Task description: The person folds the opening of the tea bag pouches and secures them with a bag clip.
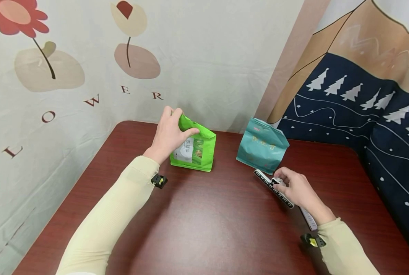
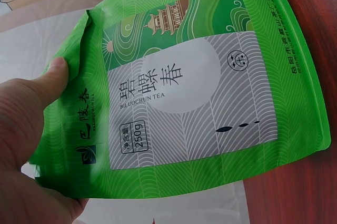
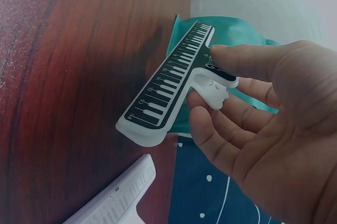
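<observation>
My left hand (image 1: pixel 168 133) pinches the top edge of a bright green tea bag (image 1: pixel 208 151), thumb in front and fingers behind. The bag stands upright at the back of the table; its label reads Biluochun Tea, 250g, in the left wrist view. In my right hand (image 1: pixel 298 187) is a black-and-white bag clip (image 3: pixel 168 81) with a piano-key pattern, gripped by its handle between thumb and fingers. The clip is just in front of a teal bag (image 1: pixel 262 147). A second, pale clip (image 1: pixel 309 219) lies beneath the right wrist in the head view.
The reddish-brown wooden table (image 1: pixel 204 221) ends at a pale hanging cloth (image 1: pixel 204 57) with flower prints. A dark blue cloth (image 1: pixel 328 114) with white trees borders the right side. The teal bag stands close to the back edge.
</observation>
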{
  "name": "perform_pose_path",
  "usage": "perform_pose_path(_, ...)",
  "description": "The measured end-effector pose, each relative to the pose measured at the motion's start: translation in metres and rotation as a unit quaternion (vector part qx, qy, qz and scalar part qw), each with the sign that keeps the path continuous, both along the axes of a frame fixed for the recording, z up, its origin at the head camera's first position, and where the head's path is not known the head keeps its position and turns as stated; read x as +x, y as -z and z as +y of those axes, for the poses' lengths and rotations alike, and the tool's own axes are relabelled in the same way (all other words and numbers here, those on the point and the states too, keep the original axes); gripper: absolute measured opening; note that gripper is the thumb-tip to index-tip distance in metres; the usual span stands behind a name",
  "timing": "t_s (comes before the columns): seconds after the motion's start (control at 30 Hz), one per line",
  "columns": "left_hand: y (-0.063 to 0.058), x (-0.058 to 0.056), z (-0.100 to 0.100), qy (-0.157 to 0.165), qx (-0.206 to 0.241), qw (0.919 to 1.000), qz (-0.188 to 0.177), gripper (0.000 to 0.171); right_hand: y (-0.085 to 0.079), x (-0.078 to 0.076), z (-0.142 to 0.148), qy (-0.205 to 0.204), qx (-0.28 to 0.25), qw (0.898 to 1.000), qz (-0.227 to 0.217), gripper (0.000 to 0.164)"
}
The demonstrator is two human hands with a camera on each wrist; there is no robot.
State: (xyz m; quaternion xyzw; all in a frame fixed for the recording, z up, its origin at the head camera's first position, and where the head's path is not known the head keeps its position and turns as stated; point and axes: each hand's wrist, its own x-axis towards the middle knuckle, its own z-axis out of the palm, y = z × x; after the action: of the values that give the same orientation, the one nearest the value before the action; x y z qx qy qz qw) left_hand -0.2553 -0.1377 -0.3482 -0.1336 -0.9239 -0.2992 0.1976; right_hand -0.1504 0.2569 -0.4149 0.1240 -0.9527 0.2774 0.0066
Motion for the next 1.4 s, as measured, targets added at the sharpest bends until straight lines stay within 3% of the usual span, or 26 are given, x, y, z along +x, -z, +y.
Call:
perform_pose_path(0.37,-0.001,0.002,0.0,-0.004,0.0,1.0,-0.005,0.053,-0.005,-0.001,-0.004,-0.003,-0.005,1.0,0.001,0.036)
perform_pose_path(1.4,-0.005,0.002,0.001,0.001,0.005,0.9998,-0.018,0.054,-0.012,-0.008,-0.015,-0.015,-0.016,0.999,0.04,0.031)
